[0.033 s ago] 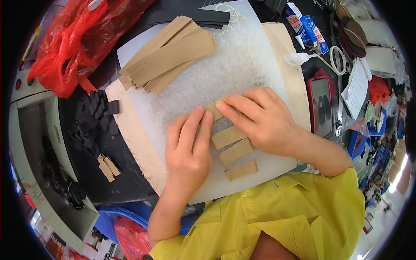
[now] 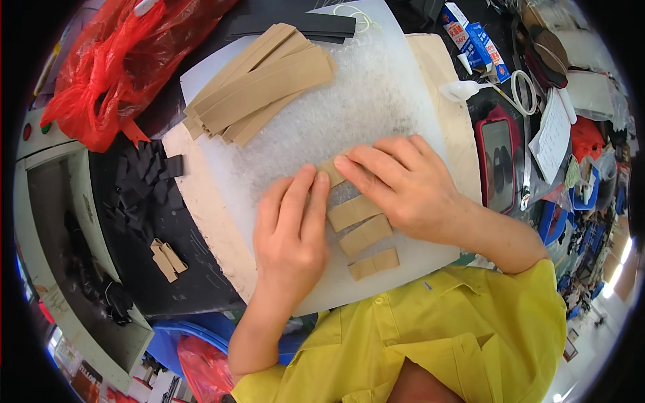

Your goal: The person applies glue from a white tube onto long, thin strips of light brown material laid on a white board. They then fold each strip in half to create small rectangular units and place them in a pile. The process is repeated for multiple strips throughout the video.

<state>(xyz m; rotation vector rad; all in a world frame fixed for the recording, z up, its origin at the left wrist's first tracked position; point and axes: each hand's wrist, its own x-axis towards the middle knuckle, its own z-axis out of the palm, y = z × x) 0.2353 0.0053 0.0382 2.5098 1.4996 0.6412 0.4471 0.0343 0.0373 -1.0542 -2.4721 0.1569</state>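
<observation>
Between the fingertips of my left hand (image 2: 292, 218) and right hand (image 2: 413, 188) lies a short tan strip (image 2: 332, 172), on a cloudy white sheet (image 2: 269, 158). My left fingers press its left end; my right thumb and forefinger close on its other end. Part of the strip is hidden under the fingers. Below it, towards me, three short tan bands sit in a row: an upper band (image 2: 353, 213), a middle band (image 2: 366, 236) and a lower band (image 2: 373, 264). They look folded flat. Farther up the sheet is a fanned pile of long tan strips (image 2: 262, 91).
Black strip pieces (image 2: 144, 181) and a few folded tan bands (image 2: 168, 260) lie on the black table to the left. A red plastic bag (image 2: 114, 80) is at the upper left. To the right are a white glue bottle (image 2: 460, 90), blue-and-white boxes (image 2: 477, 43) and a red-cased phone (image 2: 498, 161).
</observation>
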